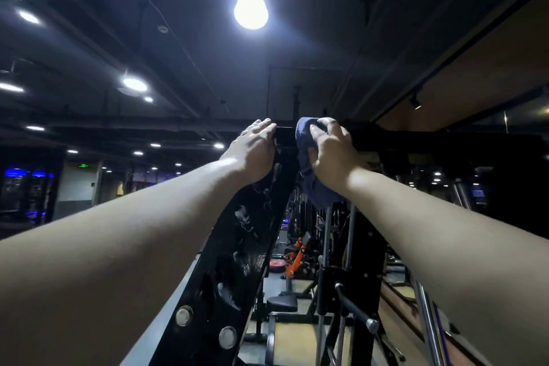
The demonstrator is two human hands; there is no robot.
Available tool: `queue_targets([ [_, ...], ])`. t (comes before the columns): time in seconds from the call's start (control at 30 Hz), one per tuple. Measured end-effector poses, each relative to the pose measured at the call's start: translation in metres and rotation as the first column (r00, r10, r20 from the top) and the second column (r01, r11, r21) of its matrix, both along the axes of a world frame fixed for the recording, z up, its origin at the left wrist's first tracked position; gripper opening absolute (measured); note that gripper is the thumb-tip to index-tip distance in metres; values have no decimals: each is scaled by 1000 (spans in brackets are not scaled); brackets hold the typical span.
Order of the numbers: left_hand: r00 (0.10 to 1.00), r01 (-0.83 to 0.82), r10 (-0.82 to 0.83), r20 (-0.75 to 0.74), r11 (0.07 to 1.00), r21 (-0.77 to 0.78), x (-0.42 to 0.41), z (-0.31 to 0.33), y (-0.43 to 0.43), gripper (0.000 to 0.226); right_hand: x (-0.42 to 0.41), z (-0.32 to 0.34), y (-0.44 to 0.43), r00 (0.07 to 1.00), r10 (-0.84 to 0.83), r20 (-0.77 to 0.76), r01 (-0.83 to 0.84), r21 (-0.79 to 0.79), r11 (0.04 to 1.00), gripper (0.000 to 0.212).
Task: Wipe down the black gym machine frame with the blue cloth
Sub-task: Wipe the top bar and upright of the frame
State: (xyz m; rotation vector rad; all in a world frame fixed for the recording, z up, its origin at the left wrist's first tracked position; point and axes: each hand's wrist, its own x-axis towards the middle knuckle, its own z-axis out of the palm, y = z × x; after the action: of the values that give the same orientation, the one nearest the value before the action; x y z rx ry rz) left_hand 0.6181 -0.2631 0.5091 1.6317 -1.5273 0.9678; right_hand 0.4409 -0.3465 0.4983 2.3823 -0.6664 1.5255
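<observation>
left grip (pixel 252 147) flat, right grip (pixel 330 153) curled (raised)

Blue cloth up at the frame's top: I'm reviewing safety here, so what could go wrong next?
The blue cloth trails a loose tail below the right hand, close to the chrome rods, and might snag. The left hand only rests on the black frame, whose upright looks streaked and possibly slick, so it could slip.

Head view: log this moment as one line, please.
left hand: rests on top of black frame | right hand: holds blue cloth against top bar | streaks: visible on upright
</observation>
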Motion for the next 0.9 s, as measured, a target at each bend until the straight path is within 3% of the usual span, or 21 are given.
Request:
queue_targets([
  [0.07,999,35,-36,-16,998,-47,4,-9,-3,54,-14,2,-4,998,-53,-27,53,14,998,40],
  [0.23,995,81,-87,-55,991,-102,1,-21,-4,54,-14,9,6,958,-196,209,154,201,967,26],
  [0.4,997,68,-73,-30,988,-135,7,-24,-3,55,21,7,22,998,-65,-5,65,49,997,52],
  [0.5,996,81,-85,-22,986,-143,9,-24,0,54,3,12,13,993,-76,-87,77,17,997,55],
  [0.67,993,109,-112,-23,988,-112,18,-23,5,54,-1,18,11,978,-198,65,188,129,974,41],
  [0.8,986,147,-156,-67,982,-120,27,-29,9,55,22,1,21,991,-119,-68,119,-3,993,63],
  [0.9,977,176,-191,-98,974,-141,35,-36,10,55,7,3,5,990,-111,-87,113,19,993,70],
])
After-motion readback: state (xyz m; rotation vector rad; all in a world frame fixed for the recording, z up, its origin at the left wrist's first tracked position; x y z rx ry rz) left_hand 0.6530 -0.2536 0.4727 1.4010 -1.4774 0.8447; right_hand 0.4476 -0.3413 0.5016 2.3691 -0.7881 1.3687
